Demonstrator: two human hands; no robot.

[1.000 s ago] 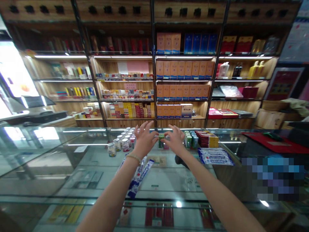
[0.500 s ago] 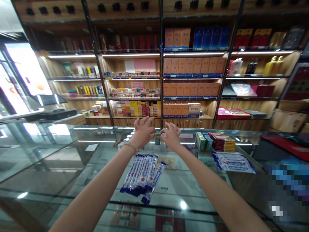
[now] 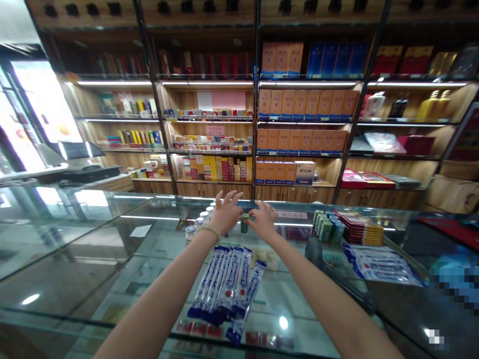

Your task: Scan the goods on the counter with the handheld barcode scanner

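Wooden shelves (image 3: 237, 130) of boxed and bottled stock close off the far side of the room, and before them runs a glass worktop (image 3: 284, 294) marked by lamp glare. One small green container (image 3: 244, 223) stands towards the far part of the glass, at twelve o'clock from me, between my left hand (image 3: 225, 217) and my right hand (image 3: 264, 222). White-lidded jars (image 3: 190, 232) occupy its nine o'clock side, partly hidden by the left hand; green and blue tins (image 3: 326, 227) and a stack of red-and-yellow packs (image 3: 357, 228) are at three o'clock. Blue-and-white packets (image 3: 224, 279) lie at six o'clock, one askew. Risks, as I judge them: uneven pressure from either side could tip the container on the smooth glass; a leftward swing of the left hand could topple a jar; a lowered left forearm (image 3: 159, 294) could drag the packets, and the right forearm (image 3: 322, 294) could catch the black handheld object (image 3: 350, 284) at four o'clock. Condition of the hands: apart, with the container in the narrow gap. Left: upper fingers spread, lower fingertips just beside the container's top. Right: thumb and forefinger curved towards each other at its near edge, apparently touching, remaining fingers loosely bent. Whether either has a firm hold cannot be told.
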